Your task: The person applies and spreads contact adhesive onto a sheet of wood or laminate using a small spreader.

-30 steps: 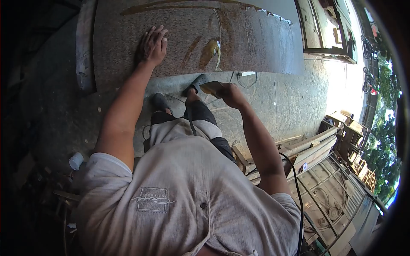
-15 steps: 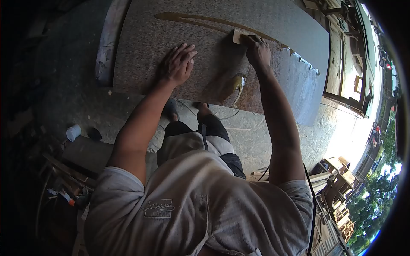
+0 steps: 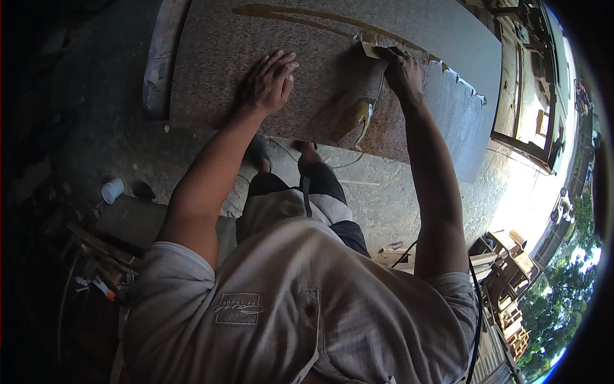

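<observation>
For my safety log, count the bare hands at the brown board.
2: the left hand, palm down over the board's left part; the right hand, holding a flat scraper near its far streak. No other shows.

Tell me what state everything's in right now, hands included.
Left hand: open, palm down on the panel.
Right hand: closed on the spreader.
Spreader: gripped.
Panel: lying flat, smeared.
Brown paste: streaked and patchy.
White cup: contents not visible.
</observation>
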A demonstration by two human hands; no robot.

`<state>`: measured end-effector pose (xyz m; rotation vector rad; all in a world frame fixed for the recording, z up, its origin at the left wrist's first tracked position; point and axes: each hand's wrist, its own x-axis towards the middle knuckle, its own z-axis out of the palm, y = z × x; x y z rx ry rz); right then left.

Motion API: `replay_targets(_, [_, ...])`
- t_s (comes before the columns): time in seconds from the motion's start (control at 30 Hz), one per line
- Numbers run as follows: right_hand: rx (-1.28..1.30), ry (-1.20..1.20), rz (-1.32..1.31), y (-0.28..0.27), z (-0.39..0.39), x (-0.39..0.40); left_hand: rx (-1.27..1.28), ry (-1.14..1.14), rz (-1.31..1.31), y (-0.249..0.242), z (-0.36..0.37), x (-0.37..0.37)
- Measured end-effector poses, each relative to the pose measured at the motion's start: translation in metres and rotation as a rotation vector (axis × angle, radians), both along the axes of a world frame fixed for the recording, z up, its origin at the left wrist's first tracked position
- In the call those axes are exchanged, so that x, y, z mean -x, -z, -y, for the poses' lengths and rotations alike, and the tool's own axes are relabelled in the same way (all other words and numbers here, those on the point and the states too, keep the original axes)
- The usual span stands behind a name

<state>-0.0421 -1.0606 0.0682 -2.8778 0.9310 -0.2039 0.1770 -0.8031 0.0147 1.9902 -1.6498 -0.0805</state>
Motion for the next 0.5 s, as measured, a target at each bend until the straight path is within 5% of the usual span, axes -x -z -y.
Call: replay_targets(0.5, [-0.108, 0.199, -0.044, -0.022, -0.233, 0.097, 0.098, 0.034, 0.032, 0.026, 0.005, -0.005])
